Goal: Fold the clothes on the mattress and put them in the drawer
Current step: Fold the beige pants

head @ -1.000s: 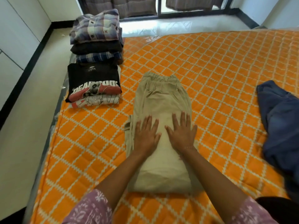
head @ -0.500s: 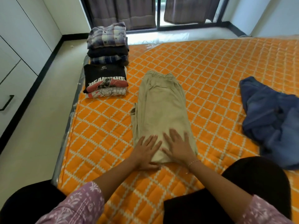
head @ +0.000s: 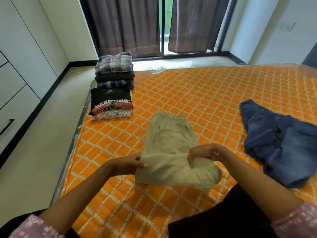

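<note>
1. Both our hands have left off pressing flat and lifted the trousers' [head: 171,148] near end off the mattress [head: 205,93].
2. Head view: our left hand [head: 130,163] pinches the left edge; our right hand [head: 202,154] curls its fingers [head: 191,163] round the fold.
3. Folded stacks [head: 113,86] sit far left, jeans [head: 281,145] right.

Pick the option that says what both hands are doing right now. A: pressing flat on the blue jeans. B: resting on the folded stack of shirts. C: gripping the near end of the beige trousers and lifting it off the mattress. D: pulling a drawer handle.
C: the left hand and right hand each grip the near end of the beige trousers, raised and folding over above the mattress.
</note>
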### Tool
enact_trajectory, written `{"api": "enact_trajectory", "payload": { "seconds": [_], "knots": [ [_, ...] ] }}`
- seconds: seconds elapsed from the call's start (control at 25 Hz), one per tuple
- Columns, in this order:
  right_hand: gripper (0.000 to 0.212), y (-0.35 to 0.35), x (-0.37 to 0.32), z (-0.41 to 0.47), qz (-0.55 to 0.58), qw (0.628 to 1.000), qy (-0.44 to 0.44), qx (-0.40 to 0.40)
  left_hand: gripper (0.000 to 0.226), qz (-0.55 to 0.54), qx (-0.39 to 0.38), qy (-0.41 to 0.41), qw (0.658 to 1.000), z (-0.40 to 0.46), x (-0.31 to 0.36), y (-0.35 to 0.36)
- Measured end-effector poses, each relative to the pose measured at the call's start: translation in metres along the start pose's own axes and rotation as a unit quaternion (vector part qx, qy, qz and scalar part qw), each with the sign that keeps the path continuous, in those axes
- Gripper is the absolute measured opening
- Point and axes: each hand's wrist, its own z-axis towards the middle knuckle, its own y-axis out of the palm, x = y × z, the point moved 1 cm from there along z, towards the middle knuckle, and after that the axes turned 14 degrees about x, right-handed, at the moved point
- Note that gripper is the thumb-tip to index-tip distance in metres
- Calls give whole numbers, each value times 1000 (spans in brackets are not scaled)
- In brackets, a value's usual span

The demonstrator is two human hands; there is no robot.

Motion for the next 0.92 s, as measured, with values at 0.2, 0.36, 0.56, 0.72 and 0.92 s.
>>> {"api": "enact_trajectory", "payload": {
  "seconds": [0.2, 0.36, 0.56, 0.72, 0.92],
  "knots": [
    [40, -42, -34, -52, 237, 968, -9, -80, 54, -67, 201, 95, 973, 27, 10, 11],
    [79, -38, 22, -24, 536, 838, -48, -95, 32, -104, 307, 96, 941, 70, 45, -8],
    [38, -53, -15, 21, 481, 860, -116, 125, 29, -139, 324, 97, 931, 120, 93, -41],
    [43, -66, -50, 79, 416, 861, -127, 264, 49, 118, 483, 136, 857, 164, 119, -69],
    [63, -6, -36, 105, -66, 902, -136, 406, 78, 582, 383, 82, 713, 191, 41, -7]
  ]
}}
